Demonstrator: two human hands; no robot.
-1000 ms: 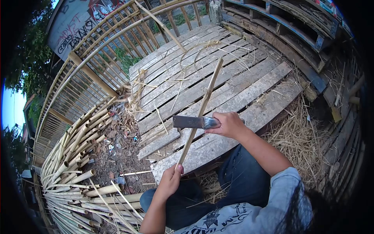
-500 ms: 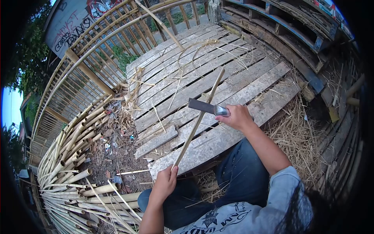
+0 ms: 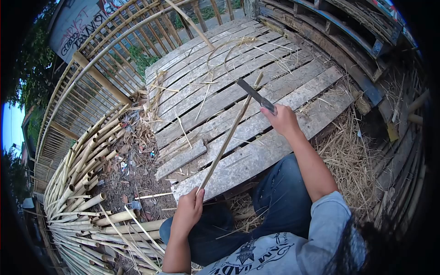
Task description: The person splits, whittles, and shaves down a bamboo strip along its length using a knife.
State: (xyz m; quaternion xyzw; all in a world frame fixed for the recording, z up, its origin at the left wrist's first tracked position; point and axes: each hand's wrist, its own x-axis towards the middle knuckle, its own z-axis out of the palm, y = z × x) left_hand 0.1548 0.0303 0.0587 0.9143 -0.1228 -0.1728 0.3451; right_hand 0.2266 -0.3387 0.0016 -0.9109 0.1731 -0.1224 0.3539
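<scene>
the wooden platform (image 3: 247, 160) is the landmark. over its near part, the left hand (image 3: 189, 207) is closed round the lower end of a long bamboo strip (image 3: 229, 135), fingers and thumb together on it, just beside the platform's near left corner. the strip slants up and away from that hand, its far end over the middle of the platform. the right hand (image 3: 282, 120), above the platform's right half, is clamped on the handle end of a flat dark blade (image 3: 256, 95). the blade points up and to the left and crosses the strip near its far end; whether the two touch, i cannot tell.

a short loose board (image 3: 181, 160) lies at the platform's left edge, and thin shavings (image 3: 205, 101) are scattered on its slats. left of the platform is littered ground (image 3: 123, 178), with a big pile of bamboo poles (image 3: 91, 178) beyond it. straw (image 3: 346, 156) lies to the platform's right, and stacked pallets (image 3: 348, 27) stand past its far right side. a bamboo fence (image 3: 98, 78) curves behind and left of the platform. the person's bent legs (image 3: 284, 197) are at its near edge.
</scene>
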